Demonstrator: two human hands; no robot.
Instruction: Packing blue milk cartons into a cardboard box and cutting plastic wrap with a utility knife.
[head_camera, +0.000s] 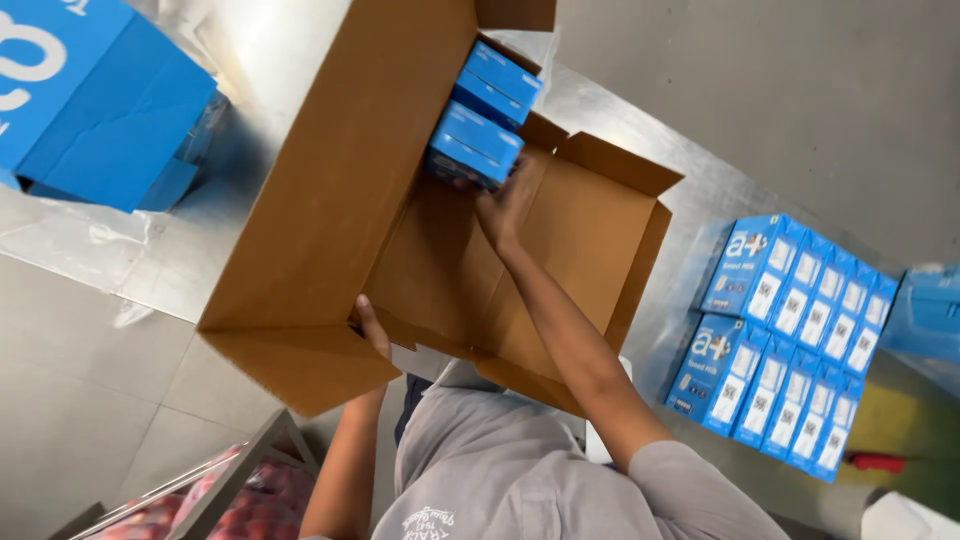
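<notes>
Both hands work at a brown carton on a steel table, seen from the head camera. Left hand grips the carton's near edge, fingers curled over the cardboard. Right hand reaches deep inside, fingers spread against a blue pack at the far end; whether it clasps the pack cannot be told. More blue packs lie just beyond it inside the carton. Two rows of blue packs stand on the table to the right, apart from the carton. A large blue box sits at upper left.
</notes>
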